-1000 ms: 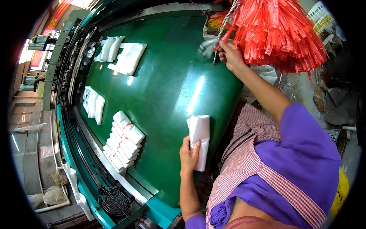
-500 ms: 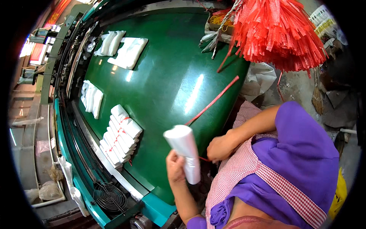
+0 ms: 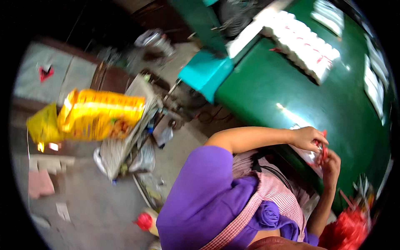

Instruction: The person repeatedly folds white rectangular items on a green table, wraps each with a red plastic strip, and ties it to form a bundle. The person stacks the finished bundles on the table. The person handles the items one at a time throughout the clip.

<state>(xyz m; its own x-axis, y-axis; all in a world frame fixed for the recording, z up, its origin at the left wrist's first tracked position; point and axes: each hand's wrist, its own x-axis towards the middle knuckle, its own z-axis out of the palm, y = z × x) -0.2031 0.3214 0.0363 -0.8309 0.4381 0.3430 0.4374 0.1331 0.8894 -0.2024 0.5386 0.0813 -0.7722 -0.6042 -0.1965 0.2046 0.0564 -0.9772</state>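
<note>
Both my hands are together over the near edge of the green table (image 3: pixel 258 91). My left hand (image 3: pixel 307 138) has its fingers closed on a red plastic strip (image 3: pixel 323 155). Close against it, my right hand (image 3: pixel 331 164) pinches the same strip with bent fingers. Under and beside them lies a white plastic roll (image 3: pixel 306 156), partly covered by my left forearm and hand. Whether the strip goes fully round the roll I cannot make out. Farther off on the table, a row of white rolls (image 3: pixel 298 39) bound with red strips lies side by side.
More white folded bundles (image 3: pixel 328 17) lie at the table's far side. A red strip tassel (image 3: pixel 346 229) hangs at the lower right. Left of the table are a turquoise machine corner (image 3: pixel 208 73), a yellow package (image 3: pixel 102 114) on a stack, and scraps on the grey floor.
The view has swung left. My left hand no longer holds the white roll upright; the roll is now down at the table edge, and my two hands have come together on the red strip.
</note>
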